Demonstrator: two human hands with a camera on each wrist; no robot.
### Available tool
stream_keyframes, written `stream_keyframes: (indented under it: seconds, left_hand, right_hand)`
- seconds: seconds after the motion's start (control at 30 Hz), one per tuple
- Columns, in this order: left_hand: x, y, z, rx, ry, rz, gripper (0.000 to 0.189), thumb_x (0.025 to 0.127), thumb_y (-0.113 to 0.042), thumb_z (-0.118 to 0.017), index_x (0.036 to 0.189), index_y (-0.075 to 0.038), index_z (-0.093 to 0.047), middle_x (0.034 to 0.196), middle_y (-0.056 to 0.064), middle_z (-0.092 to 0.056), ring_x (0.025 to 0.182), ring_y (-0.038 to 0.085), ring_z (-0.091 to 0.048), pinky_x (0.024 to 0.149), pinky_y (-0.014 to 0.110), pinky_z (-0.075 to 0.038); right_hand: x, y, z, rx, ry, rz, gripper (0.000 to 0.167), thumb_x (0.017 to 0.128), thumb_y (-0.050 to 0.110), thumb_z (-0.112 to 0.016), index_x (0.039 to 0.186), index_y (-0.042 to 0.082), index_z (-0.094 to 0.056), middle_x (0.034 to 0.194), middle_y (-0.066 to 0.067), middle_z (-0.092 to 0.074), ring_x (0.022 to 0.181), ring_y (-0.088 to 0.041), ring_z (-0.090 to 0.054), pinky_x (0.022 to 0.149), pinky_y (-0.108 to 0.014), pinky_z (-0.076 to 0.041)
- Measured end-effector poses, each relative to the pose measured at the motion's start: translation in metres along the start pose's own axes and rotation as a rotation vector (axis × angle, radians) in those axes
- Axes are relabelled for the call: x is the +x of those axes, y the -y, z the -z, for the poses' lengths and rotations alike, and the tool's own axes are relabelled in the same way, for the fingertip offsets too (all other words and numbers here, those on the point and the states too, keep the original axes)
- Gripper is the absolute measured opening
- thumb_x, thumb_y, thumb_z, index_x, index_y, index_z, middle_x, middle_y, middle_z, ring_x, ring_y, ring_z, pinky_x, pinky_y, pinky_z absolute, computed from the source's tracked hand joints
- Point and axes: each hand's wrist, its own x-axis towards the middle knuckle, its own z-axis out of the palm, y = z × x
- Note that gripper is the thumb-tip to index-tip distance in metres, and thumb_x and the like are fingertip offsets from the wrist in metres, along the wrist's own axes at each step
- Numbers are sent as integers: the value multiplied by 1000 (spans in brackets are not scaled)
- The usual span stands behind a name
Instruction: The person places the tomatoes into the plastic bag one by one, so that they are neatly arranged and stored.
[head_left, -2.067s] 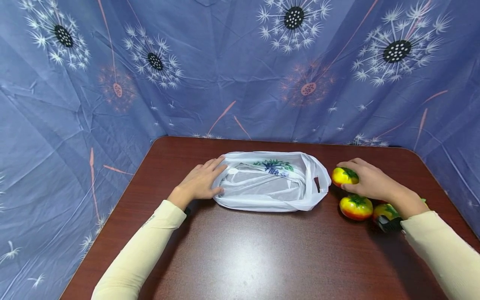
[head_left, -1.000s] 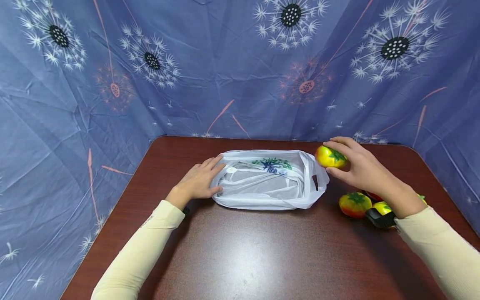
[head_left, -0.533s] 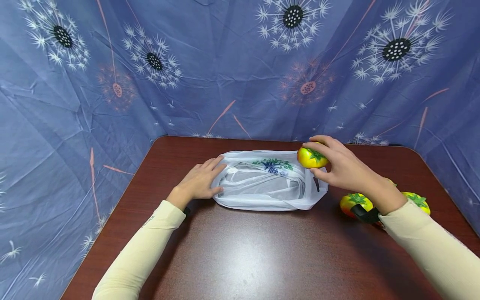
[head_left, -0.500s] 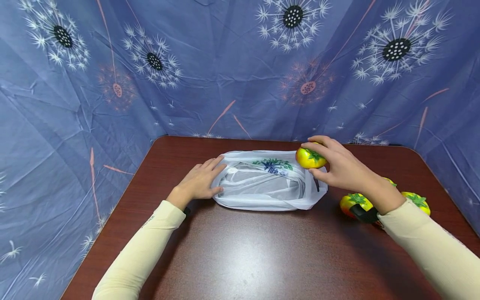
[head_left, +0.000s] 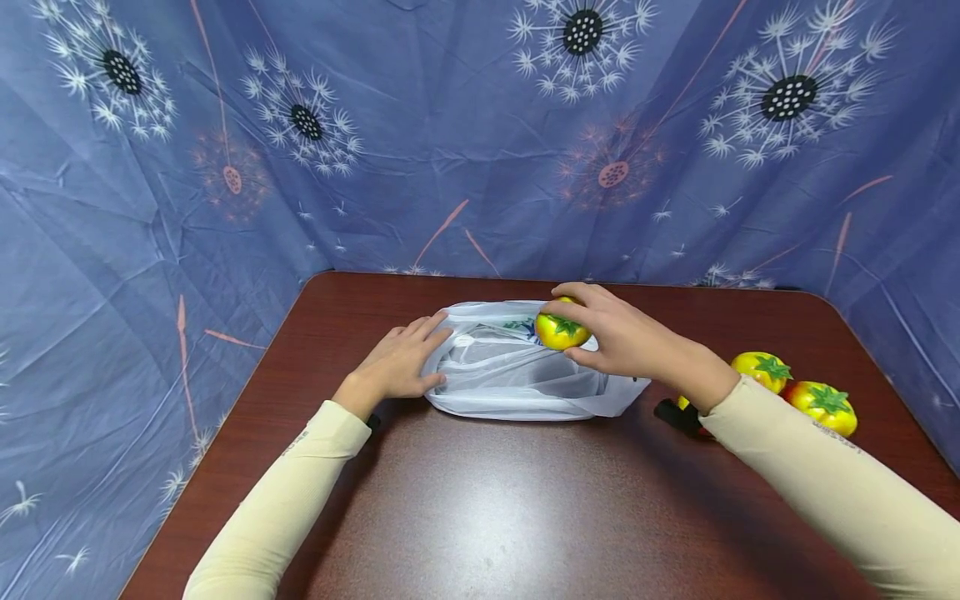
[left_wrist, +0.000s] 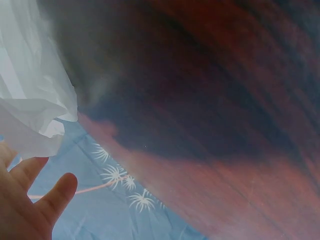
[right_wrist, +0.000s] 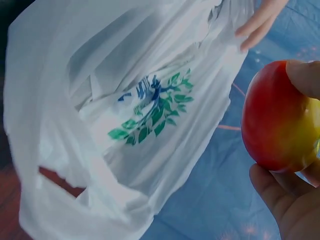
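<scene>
Patterned blue cloth point(head_left: 450, 125) is hanging behind a brown desk point(head_left: 480, 508), its glossy top reflecting a light. A white plastic bag point(head_left: 517, 406) is lying near the far edge, its mouth facing up.

Step in hand (judged): the right hand point(head_left: 618, 333) is holding a red-and-yellow fruit point(head_left: 557, 335) over the bag, around the far side of the mouth. The right wrist view is showing the fruit apart from the plastic. The next move is probably calling for lowering the fruit clear of the loose folds, then spreading the fingers, with the mouth kept wide.

Pose: the right forearm is reaching in from the lower right, thumb and fingers clamping the fruit from opposite sides, back of the hand facing the head camera. The left hand point(head_left: 401, 362) is resting against the bag's left end, fingers nearly straight, thumb apart, gripping nothing as far as shown.

Two more fruits point(head_left: 821, 408) are sitting right of the bag; a third is mostly hiding behind the right forearm.
</scene>
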Motion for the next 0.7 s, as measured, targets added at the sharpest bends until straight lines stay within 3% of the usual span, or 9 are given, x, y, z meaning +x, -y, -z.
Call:
stream_keyframes:
  seconds: [0.2, 0.43, 0.7]
  left_hand:
    - [1, 0, -1, -3, 1, 4, 78, 88, -47, -65, 153, -15, -37, 167, 5, -19, 150, 27, -30, 110, 52, -40]
    - [0, 1, -1, -8, -1, 9, 77, 88, -46, -65, 153, -15, -38, 167, 5, -19, 150, 28, -30, 110, 52, -40]
    - [-1, 1, 0, -4, 24, 14, 77, 88, -47, -64, 153, -16, -37, 168, 5, -16, 150, 28, -29, 111, 52, -39]
  right_hand:
    - [16, 5, -14, -4, 18, 26, 57, 81, 19, -79, 135, 15, -58, 142, -17, -50, 124, -36, -52, 95, -50, -51]
    - [39, 13, -35, 22, 84, 24, 56, 83, 21, -76, 135, 15, -58, 139, -18, -51, 121, -35, -55, 97, -48, -52]
    - [57, 19, -57, 25, 80, 44, 57, 81, 21, -79, 135, 15, -59, 134, -15, -55, 113, -30, -60, 97, -45, -52]
